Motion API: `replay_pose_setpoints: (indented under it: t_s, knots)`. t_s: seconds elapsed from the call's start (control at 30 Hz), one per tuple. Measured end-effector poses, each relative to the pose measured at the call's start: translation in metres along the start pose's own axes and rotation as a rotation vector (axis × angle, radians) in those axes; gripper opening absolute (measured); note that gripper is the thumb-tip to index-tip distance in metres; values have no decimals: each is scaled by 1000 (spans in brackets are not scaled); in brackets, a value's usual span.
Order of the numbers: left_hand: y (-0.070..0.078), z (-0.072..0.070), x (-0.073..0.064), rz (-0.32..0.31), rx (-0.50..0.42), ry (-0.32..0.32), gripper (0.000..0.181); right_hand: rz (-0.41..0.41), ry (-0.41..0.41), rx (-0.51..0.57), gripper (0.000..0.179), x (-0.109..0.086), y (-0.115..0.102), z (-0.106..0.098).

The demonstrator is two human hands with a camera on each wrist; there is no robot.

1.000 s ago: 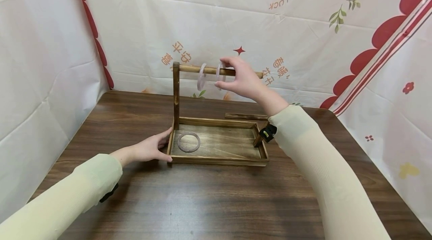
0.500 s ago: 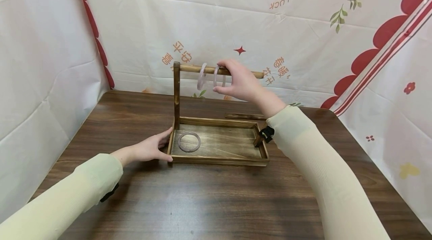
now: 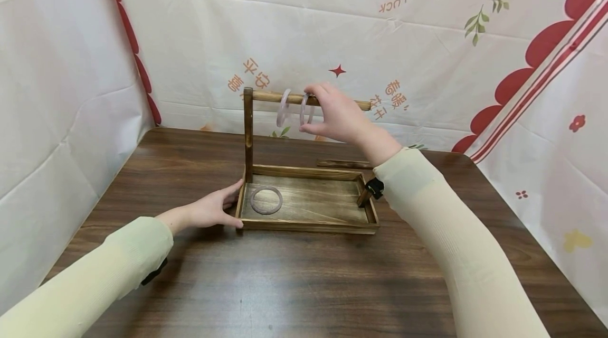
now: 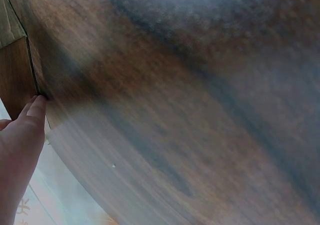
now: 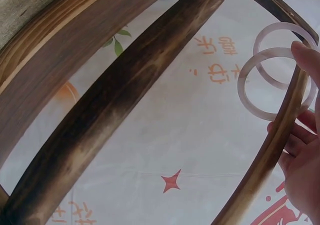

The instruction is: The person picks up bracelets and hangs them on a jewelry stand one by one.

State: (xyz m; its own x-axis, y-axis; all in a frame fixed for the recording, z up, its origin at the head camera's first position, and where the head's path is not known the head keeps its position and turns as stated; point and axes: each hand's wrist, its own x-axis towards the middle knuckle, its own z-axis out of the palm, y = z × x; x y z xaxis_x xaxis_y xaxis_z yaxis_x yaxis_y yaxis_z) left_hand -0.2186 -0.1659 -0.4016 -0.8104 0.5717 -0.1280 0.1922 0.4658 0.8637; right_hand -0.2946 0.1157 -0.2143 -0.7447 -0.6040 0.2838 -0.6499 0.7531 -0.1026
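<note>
A wooden bangle stand has a tray base [image 3: 309, 225], a tall left post [image 3: 248, 132] and an upper bar [image 3: 266, 96]. My right hand [image 3: 337, 116] pinches a pale lilac bangle [image 3: 302, 111] between thumb and fingers; the bar passes through it. Farther left on the same bar hangs another pale bangle [image 3: 281, 112]. Both rings overlap in the right wrist view, with my thumb at the nearer bangle [image 5: 242, 87]. A third bangle [image 3: 252, 200] lies flat at the tray's left side. Against the tray's left end rests my left hand [image 3: 206, 211], thumb at the front corner, fingers extended.
A lower wooden bar [image 3: 339, 163] runs behind the tray, held by a short post [image 3: 363, 199] at the right end; my right forearm partly covers it. The stand sits on a brown wooden table [image 3: 266, 280]. A printed white cloth [image 3: 199, 37] hangs behind.
The right hand and its bangle have shifted slightly left along the bar, nearer the hanging bangle, mostly in the first half second. The left hand has stayed in place.
</note>
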Motion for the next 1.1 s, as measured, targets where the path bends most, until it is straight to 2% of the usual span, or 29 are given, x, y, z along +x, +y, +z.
replay_pose_setpoints:
  t_s: [0.37, 0.67, 0.87, 1.1]
  knots:
    - [1, 1, -1, 10, -4, -3, 103, 7, -5, 5, 74, -1, 0, 1]
    - [0, 0, 0, 0, 3, -8, 104, 89, -18, 88, 83, -6, -6, -4]
    - [0, 0, 0, 2, 7, -2, 104, 53, -2, 146, 83, -15, -8, -6]
    - [-1, 1, 0, -10, 20, -2, 105, -12, 0, 124, 84, -30, -9, -5]
